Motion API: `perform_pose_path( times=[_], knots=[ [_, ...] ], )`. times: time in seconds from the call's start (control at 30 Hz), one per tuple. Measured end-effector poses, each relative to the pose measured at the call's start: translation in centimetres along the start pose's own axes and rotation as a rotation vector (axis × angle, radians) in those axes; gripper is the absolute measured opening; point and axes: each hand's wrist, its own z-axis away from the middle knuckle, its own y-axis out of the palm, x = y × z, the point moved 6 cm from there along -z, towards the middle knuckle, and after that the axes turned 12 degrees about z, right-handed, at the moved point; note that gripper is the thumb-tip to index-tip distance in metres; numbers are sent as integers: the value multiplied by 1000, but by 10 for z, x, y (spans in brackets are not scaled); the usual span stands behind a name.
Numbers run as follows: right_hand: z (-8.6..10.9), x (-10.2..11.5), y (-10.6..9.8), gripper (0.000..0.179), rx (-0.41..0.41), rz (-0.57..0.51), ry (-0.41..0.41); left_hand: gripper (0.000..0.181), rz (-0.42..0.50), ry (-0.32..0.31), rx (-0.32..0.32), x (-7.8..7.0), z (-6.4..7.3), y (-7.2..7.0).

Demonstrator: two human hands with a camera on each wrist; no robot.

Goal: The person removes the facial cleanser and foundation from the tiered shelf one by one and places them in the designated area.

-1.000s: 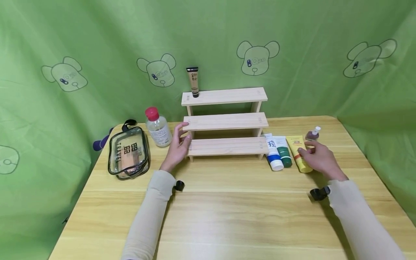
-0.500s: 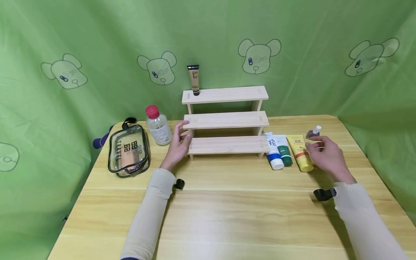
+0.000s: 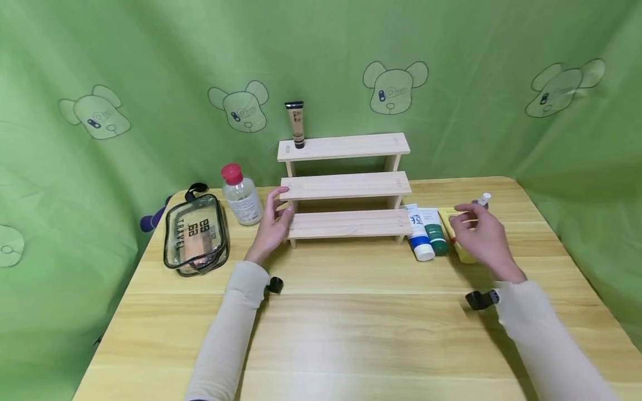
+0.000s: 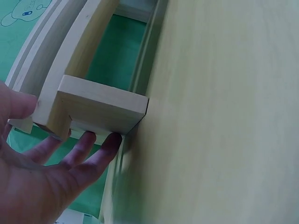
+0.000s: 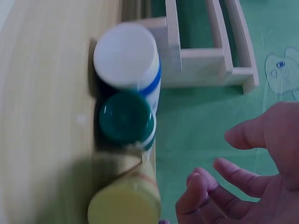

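Table (image 3: 321, 334): wood-grain top, seen at the near side. Right hand (image 3: 481, 236): over the yellow tube (image 5: 125, 203), thumb and fingers apart, loosely bent, gripping nothing. Left hand (image 3: 271, 228): spread, thumb and fingertips resting against the left end of the three-tier wooden rack (image 3: 346, 223), which stands on the table.

Lying side by side at the rack's right end: white-and-blue tube (image 3: 419, 234), white-and-green tube (image 3: 434, 231), then the yellow one. Left of the rack: clear pouch marked TRAVEL (image 3: 195, 236) and, nearer the rack, an upright clear bottle with red cap (image 3: 243, 201). Beyond the right hand: small white-capped bottle (image 3: 484, 199), partly hidden. Top tier, left end: tan tube (image 3: 297, 125), upright, black cap down. Behind all: green curtain (image 3: 321, 50) printed with bear heads.
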Motion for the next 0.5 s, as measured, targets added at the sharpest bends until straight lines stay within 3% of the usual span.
perform_pose_path(
  times=[0.5],
  knots=[
    [-7,78,10,43,-65,-94,-124,50,-18,7,3,-6,2,0]
  ],
)
